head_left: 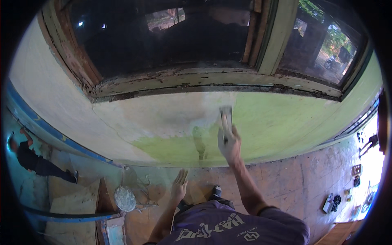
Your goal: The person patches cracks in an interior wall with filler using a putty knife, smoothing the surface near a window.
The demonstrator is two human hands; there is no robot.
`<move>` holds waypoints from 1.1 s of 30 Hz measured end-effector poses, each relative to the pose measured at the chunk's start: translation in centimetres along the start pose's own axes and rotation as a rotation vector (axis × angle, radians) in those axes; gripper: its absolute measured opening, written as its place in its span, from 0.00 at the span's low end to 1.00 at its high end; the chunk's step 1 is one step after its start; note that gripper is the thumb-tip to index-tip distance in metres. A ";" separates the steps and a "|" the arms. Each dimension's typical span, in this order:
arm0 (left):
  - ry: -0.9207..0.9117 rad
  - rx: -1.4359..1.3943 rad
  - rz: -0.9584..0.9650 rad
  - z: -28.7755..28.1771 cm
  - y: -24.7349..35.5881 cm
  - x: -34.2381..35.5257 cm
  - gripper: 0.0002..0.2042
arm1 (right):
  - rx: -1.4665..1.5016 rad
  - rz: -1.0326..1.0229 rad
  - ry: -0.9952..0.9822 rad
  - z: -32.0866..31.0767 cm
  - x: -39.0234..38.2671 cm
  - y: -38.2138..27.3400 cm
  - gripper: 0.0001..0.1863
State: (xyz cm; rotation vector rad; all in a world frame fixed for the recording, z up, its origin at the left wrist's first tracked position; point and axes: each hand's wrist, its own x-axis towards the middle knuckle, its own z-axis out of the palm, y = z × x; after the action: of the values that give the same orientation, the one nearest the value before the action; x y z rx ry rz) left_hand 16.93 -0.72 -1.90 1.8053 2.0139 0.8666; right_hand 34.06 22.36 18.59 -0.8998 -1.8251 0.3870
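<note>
My right hand (230, 147) is closed around the handle of a scraper (226, 115). The scraper's blade lies against the wall (269, 118) below the window, near the border between pale and green areas. My left hand (179, 185) is held low in front of my body, fingers stretched out, with nothing in it. Whitish, bare-looking wall (163, 110) spreads to the left of the scraper, while green paint covers the right side and a strip lower down. A darker, blurred patch (199, 143) shows on the wall left of my right hand.
Above the wall runs a worn window frame (183, 81) with dark panes. On the tiled floor (281, 179) stands a round, whitish-topped container (125, 199), beside a wooden board (77, 204). Another person (36, 159) faces a wall at far left. Several items, including a dark bundle (335, 203), lie at right.
</note>
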 end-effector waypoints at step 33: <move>0.542 -0.597 -0.656 -0.4 -6.1 -11.8 0.24 | 0.081 0.063 0.193 5.5 1.5 -6.2 0.27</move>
State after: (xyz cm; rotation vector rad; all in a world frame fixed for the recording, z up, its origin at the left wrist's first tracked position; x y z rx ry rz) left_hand 13.82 -12.49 -7.38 0.5658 2.0948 1.5943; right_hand 26.38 20.08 21.09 -0.9084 -1.5969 0.3967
